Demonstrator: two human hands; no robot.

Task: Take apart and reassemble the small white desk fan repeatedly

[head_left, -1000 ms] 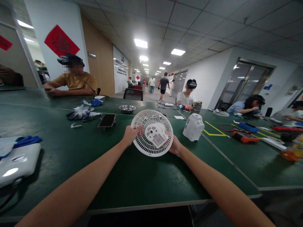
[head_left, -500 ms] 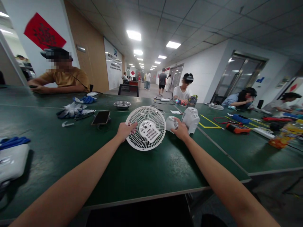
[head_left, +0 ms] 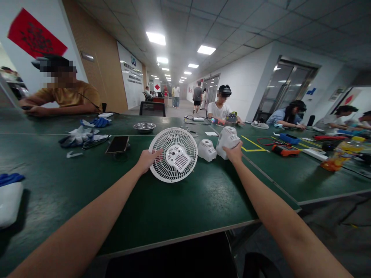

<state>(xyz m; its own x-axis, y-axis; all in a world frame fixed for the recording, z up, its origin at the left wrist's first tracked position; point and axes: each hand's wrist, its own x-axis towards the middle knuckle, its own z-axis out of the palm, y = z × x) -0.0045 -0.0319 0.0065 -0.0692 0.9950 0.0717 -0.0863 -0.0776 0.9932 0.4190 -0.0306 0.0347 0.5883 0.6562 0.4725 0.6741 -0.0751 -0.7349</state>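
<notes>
On the green table (head_left: 174, 210) in front of me, the white fan grille (head_left: 179, 156) stands tilted up, vented hub facing me. My L hand (head_left: 146, 160) pinches its L rim, thumb over the slats. My R hand (head_left: 234, 152) is curved against the lower near side of the tall white housing (head_left: 227, 137); can't tell if it's gripping. Small white housing (head_left: 206, 150) sits btwn grille & tall one. Metal bowl (head_left: 144, 127) beyond, gloves (head_left: 82, 137) off L.
</notes>
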